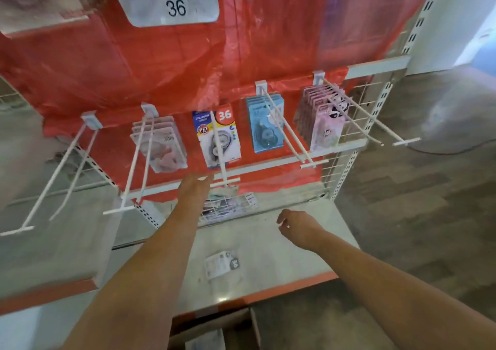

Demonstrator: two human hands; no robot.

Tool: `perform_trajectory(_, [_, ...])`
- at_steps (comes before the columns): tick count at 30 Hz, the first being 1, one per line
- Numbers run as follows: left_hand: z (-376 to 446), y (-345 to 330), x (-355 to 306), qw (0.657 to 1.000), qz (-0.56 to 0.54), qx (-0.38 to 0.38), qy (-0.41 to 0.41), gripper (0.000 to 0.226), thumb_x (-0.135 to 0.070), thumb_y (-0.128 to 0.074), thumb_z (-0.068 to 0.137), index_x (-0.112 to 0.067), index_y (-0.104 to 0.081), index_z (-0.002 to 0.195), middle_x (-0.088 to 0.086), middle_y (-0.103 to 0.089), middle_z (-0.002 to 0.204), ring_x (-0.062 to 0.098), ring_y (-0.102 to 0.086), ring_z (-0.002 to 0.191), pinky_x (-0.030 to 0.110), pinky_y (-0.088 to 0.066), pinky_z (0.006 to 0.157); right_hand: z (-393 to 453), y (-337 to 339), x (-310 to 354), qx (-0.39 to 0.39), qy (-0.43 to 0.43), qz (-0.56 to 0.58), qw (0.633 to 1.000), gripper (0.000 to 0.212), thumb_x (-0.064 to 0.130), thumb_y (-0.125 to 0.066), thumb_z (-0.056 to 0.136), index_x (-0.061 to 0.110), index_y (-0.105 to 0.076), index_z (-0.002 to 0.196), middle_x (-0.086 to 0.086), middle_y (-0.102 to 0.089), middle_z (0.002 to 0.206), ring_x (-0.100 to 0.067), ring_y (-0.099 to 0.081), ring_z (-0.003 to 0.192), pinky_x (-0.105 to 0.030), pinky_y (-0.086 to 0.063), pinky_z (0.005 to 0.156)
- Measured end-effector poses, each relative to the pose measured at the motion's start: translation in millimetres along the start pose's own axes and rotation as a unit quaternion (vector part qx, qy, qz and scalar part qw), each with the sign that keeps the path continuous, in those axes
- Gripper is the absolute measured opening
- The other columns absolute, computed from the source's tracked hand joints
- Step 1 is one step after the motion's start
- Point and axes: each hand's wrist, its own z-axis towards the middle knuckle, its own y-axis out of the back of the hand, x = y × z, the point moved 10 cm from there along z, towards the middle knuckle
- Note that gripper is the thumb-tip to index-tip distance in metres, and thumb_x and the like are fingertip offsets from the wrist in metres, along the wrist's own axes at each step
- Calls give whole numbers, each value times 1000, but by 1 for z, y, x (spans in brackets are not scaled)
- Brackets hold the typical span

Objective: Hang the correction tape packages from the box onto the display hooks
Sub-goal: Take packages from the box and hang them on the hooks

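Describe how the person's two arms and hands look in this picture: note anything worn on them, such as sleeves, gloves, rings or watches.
Both forearms are bare to the picture's lower edge: no sleeves, gloves, watch or bracelet show. The left hand has a pale, light-coloured fingernail showing at its tip. The right hand shows no ring, though motion blur hides fine detail.

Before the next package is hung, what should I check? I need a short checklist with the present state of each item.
1. Left hand free: ok, open near the middle hook's tip.
2. Right hand free: ok, holds nothing.
3. Middle hook has room: ok, one white package at the back.
4. Box within reach: ok, below the shelf.
5. Packages left in box: cannot tell.
6. Loose package on shelf: not ok, not hung.
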Motion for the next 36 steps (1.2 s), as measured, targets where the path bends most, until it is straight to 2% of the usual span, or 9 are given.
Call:
perform_trajectory(3, [-23, 23, 53, 989, 138, -12, 55, 42, -34, -58, 92, -6, -54, 123, 13, -61, 123, 33, -57, 114, 34, -43, 94, -10, -26, 13, 8, 5, -10, 1000, 31, 19, -42, 98, 14, -52, 126, -8, -57, 128, -25, -54, 116, -31, -43, 91])
perform_trajectory(6, [-64, 38, 105, 973, 224, 31, 53, 39, -34, -54, 95, -10, -51, 124, 10, -61, 125, 30, -56, 115, 31, -42, 91, -23, -62, 29, 26, -2, -20, 999, 30, 19, -41, 98, 15, -51, 126, -7, -56, 129, -25, -54, 114, -31, -45, 90])
perform_trajectory(14, [-163, 72, 240, 938, 329, 100, 44, 36, -36, -51, 96, -18, -49, 127, 5, -57, 126, 24, -54, 115, 34, -44, 91, -75, -201, 79, 86, 7, -99, 991, 31, 12, -43, 95, 13, -46, 126, -9, -53, 127, -27, -50, 117, -37, -43, 97])
perform_trajectory(19, [-202, 59, 343, 931, 333, 131, 68, 26, -37, -56, 93, -21, -54, 114, -2, -62, 107, 18, -61, 101, 30, -50, 82, -77, -319, 82, 152, 7, -121, 981, 33, 15, -47, 94, 11, -48, 127, -12, -53, 130, -30, -52, 118, -41, -47, 96])
perform_trajectory(22, [-212, 36, 413, 921, 342, 155, 103, 29, -41, -53, 94, -22, -54, 116, -3, -61, 113, 15, -60, 102, 29, -51, 82, -64, -387, 71, 193, 36, -138, 971, 40, 11, -45, 96, 11, -40, 135, -12, -48, 135, -30, -46, 124, -40, -41, 101])
perform_trajectory(28, [-219, -19, 568, 905, 306, 176, 237, 36, -35, -56, 94, -18, -49, 126, 3, -59, 121, 19, -58, 106, 29, -46, 81, -26, -505, 26, 209, 69, -189, 957, 46, 9, -48, 94, 13, -36, 139, -10, -46, 135, -28, -43, 124, -40, -38, 103])
perform_trajectory(33, [-196, -68, 692, 888, 310, 206, 271, 39, -40, -55, 92, -15, -51, 122, 5, -58, 121, 20, -57, 107, 30, -47, 81, 36, -606, -15, 223, 80, -235, 943, 44, 11, -46, 94, 14, -38, 137, -11, -45, 136, -27, -43, 124, -40, -39, 101])
perform_trajectory(36, [-174, -98, 759, 882, 310, 236, 266, 37, -34, -51, 94, -19, -53, 128, 5, -58, 126, 19, -57, 111, 26, -43, 78, 76, -666, -29, 223, 90, -233, 942, 49, 9, -43, 94, 15, -33, 142, -12, -42, 141, -28, -41, 127, -41, -40, 102])
